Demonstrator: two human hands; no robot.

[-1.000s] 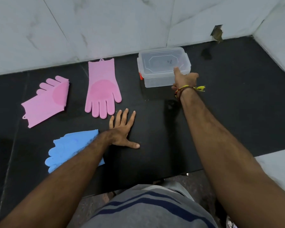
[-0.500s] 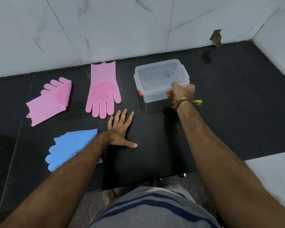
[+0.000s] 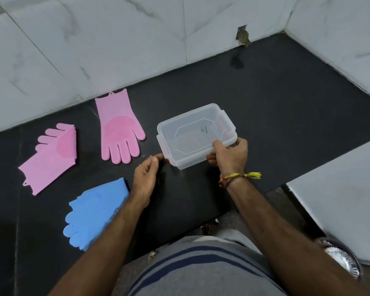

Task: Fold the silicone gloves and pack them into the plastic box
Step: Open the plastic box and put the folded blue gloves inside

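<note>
The clear box [image 3: 195, 135] is gripped by the right hand [image 3: 230, 155] at its near long rim: the thumb is laid over the rim and the other fingers are curled under the near wall. The lid is seen to be on, with an orange clip at the box's near left corner. The box is tilted slightly, with its left end toward the left hand; whether its base is fully on the counter [image 3: 276, 116] cannot be told. A yellow and red thread band [image 3: 241, 177] is worn on the right wrist.

The left hand [image 3: 145, 178] is held just left of the box, apart from it, with the fingers loosely curled and nothing held; its fingertips are brought near the box's near left corner without touching it.

Beyond the left hand, a pink glove [image 3: 120, 131] is laid flat and unfolded, its fingers pointed toward the person and its bristled palm up. Further left of that hand, a second pink glove [image 3: 51, 158] is laid folded lengthwise, with bristles shown along its right edge. Beside the left forearm, on its outer side, a blue glove [image 3: 94, 212] is laid, partly covered by the arm. All three gloves are outside the box.

Right of the right forearm, a white slab [image 3: 340, 201] is seen, and a steel dish [image 3: 342, 259] below its near edge.
</note>
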